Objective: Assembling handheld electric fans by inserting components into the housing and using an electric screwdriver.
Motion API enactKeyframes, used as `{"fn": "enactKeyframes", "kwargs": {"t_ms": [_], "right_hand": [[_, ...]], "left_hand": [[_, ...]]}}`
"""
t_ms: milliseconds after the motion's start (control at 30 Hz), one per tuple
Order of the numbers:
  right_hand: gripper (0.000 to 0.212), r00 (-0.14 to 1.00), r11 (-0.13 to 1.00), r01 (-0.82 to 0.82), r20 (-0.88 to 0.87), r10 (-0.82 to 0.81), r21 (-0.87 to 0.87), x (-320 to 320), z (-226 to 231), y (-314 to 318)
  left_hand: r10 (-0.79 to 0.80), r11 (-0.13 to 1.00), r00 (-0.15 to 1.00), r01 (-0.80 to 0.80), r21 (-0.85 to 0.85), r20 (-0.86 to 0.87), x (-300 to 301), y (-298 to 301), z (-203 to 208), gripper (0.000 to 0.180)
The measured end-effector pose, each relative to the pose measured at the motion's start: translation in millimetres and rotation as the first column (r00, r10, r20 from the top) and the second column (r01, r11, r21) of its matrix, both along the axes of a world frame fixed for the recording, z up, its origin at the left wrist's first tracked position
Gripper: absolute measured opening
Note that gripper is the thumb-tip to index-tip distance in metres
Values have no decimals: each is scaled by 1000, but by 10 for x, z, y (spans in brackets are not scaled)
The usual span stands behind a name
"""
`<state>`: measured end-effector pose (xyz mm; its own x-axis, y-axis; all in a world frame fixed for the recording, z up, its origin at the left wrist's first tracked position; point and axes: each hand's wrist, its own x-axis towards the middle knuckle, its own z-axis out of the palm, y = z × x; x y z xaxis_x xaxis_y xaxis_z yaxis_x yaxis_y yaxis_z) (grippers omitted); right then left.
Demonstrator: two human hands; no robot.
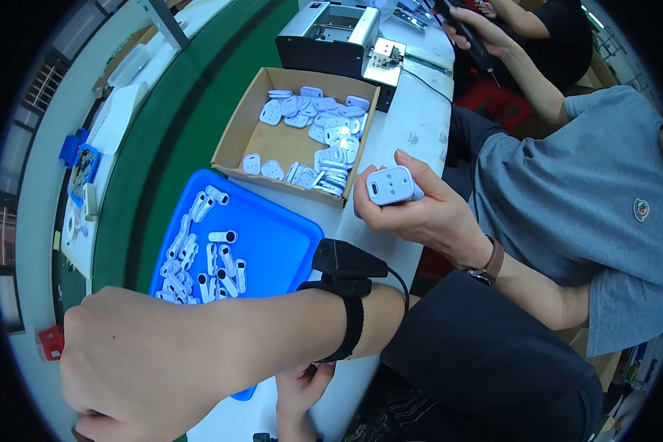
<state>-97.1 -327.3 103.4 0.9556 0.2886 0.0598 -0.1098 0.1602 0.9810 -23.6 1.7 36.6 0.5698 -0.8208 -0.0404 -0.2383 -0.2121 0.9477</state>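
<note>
My right forearm crosses the lower part of the view from the right, with a black strap and small black device (pixel 346 283) on the wrist. My right hand (pixel 125 368) hangs at the lower left with its back toward me and fingers curled under; what is in it is hidden. It is over the near-left corner of a blue tray (pixel 287 228) that holds several small white plastic pieces (pixel 199 254). My left hand (pixel 302 390) peeks out beneath the forearm at the table's near edge, mostly covered.
Behind the tray, a cardboard box (pixel 236 132) holds several white plug shells (pixel 331 132). A co-worker's hand (pixel 427 221) holds one white plug shell (pixel 392 184). A black-and-silver machine (pixel 331 37) stands farther back; a green belt (pixel 191 110) runs along the left.
</note>
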Motion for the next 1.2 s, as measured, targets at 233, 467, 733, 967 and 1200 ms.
{"fn": "enactKeyframes", "kwargs": {"t_ms": [233,467,733,967,1200], "right_hand": [[51,1000,999,-15,20,15,38,-197,-26,24],[32,579,-926,260,723,377,274,1559,1155,1800],[33,418,-939,146,840,345,312,878,1129,1989],[38,758,-956,-228,650,-55,186,48,137,1829],[53,855,-680,-379,519,3,628,-603,-524,1452]], "left_hand": [[-15,999,1000,16,-43,18,-44,21,23,10],[112,993,983,-106,49,-147,-79,139,-46,5],[113,902,992,-80,424,-53,60,-2,119,6],[-198,657,962,-13,754,189,71,-297,283,19],[76,996,995,-73,42,-71,-40,-43,-26,31]]}}
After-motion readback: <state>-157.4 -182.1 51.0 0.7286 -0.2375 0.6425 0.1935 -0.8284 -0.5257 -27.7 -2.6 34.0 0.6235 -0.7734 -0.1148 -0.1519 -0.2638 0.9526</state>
